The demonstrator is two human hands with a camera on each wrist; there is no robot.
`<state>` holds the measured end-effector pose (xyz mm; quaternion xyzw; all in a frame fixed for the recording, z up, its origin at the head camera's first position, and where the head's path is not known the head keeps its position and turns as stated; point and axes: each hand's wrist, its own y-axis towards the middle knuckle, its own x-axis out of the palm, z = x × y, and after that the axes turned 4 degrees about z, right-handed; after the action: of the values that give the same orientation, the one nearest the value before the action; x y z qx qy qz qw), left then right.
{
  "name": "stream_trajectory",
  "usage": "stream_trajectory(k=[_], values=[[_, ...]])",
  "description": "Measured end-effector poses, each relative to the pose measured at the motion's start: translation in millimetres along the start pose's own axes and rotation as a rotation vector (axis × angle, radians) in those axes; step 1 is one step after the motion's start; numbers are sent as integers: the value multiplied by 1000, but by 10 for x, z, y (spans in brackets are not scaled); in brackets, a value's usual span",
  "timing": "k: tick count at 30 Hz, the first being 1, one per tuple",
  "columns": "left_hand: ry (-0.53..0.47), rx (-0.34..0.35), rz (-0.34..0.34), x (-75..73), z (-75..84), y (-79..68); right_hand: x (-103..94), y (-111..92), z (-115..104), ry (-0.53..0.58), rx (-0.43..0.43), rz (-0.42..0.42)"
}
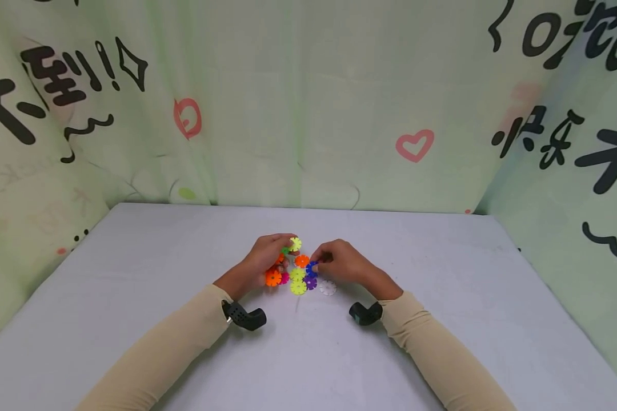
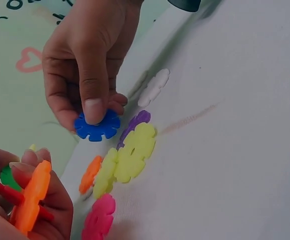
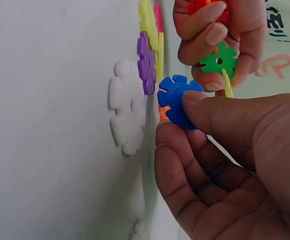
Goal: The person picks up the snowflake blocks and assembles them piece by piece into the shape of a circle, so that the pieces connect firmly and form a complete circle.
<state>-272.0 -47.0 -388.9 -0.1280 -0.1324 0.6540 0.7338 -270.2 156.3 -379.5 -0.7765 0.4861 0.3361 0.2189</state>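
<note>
My left hand [image 1: 259, 257] grips a joined group of notched plastic discs. In it I make out an orange disc [image 2: 33, 197], a red disc [image 3: 205, 6], a green disc [image 3: 217, 61] and a yellow disc [image 1: 295, 244] at the far end. Between thumb and fingers, my right hand [image 1: 343, 262] pinches a blue disc [image 3: 172, 102]. The blue piece is apart from the group, close to its green disc. Fingers hide part of the joined discs.
Loose discs lie on the white table [image 1: 185, 365] between and below the hands: yellow ones [image 2: 135, 155], a purple [image 3: 146, 62], a white [image 3: 126, 107], a pink [image 2: 99, 217] and an orange [image 2: 90, 174]. A printed curtain [image 1: 298, 114] stands behind the table.
</note>
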Motion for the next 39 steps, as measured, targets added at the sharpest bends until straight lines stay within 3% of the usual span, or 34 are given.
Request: stream_trajectory(k=[7, 14, 29, 39], values=[[27, 10, -43, 43, -17, 4, -34, -21, -29, 27, -22, 119], [108, 23, -28, 70, -18, 10, -67, -11, -48, 90, 16, 225], [104, 16, -76, 78, -72, 19, 0, -5, -5, 117, -3, 273], [128, 69, -74, 144, -27, -23, 6, 7, -73, 116, -36, 292]])
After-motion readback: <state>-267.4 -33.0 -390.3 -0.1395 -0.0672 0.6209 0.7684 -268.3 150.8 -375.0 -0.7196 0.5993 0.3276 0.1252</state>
